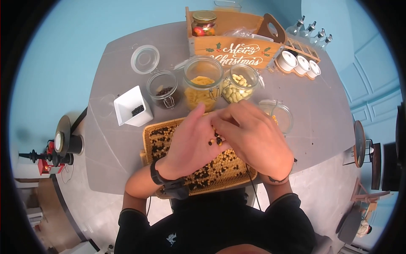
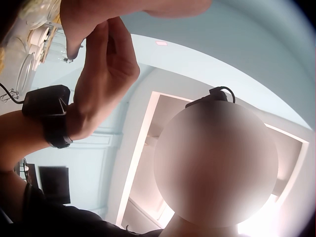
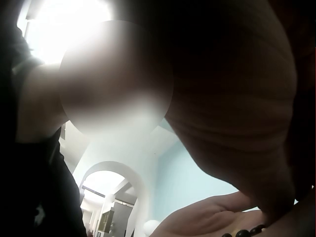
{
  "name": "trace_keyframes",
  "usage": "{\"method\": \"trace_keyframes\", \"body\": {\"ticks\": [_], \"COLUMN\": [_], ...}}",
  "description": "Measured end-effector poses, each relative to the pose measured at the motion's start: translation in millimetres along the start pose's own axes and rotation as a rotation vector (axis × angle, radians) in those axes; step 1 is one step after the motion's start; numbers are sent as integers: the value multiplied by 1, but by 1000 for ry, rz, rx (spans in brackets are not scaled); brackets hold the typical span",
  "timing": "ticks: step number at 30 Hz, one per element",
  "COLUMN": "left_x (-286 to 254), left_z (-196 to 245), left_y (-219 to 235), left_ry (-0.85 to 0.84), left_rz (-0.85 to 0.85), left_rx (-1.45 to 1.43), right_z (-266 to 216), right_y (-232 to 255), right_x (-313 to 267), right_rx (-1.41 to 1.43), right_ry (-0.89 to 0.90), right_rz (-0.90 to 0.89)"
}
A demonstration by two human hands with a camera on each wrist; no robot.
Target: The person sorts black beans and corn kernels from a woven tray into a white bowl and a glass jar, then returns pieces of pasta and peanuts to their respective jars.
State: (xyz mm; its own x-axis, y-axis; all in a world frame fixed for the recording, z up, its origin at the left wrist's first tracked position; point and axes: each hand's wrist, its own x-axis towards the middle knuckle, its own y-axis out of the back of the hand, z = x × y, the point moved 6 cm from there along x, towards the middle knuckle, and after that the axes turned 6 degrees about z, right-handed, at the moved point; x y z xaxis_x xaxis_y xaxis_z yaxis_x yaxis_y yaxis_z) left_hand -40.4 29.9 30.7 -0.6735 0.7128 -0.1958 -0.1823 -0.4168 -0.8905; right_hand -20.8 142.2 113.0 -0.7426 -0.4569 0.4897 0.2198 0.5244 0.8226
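Note:
In the head view my left hand (image 1: 192, 146) is turned palm up over the wicker basket (image 1: 146, 137), thumb extended. A few black beans (image 1: 218, 139) and a yellow kernel lie in its palm. My right hand (image 1: 258, 137) reaches across from the right, its curled fingers pinching at the black beans; the fingertips are mostly hidden. The left wrist view has the right hand (image 2: 106, 74) with thumb and fingers drawn together. Black beans (image 3: 242, 233) also show on the left palm in the right wrist view. Below both hands, the basket carries mixed black beans and yellow kernels (image 1: 226, 163).
A white square container (image 1: 122, 111) with black beans stands left. Behind the basket are glass jars of dark beans (image 1: 163, 82), yellow pasta (image 1: 203, 70) and pale beans (image 1: 240, 76). Another jar (image 1: 285, 116) lies right. A wooden crate (image 1: 237, 44) and white lidded pots (image 1: 302, 65) stand farther back.

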Motion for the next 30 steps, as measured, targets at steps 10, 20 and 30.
{"method": "trace_keyframes", "body": {"ticks": [10, 20, 30], "left_x": [-1, 2, 1], "left_z": [-3, 5, -3], "left_y": [1, 3, 9], "left_ry": [53, -17, 28], "left_rz": [1, -3, -44], "left_rx": [-22, -161, -49], "right_z": [8, 6, 6], "right_y": [-4, 14, -1], "right_x": [6, 5, -2], "right_rx": [73, 118, 152], "right_ry": [9, 58, 60], "right_rz": [29, 40, -63]}}
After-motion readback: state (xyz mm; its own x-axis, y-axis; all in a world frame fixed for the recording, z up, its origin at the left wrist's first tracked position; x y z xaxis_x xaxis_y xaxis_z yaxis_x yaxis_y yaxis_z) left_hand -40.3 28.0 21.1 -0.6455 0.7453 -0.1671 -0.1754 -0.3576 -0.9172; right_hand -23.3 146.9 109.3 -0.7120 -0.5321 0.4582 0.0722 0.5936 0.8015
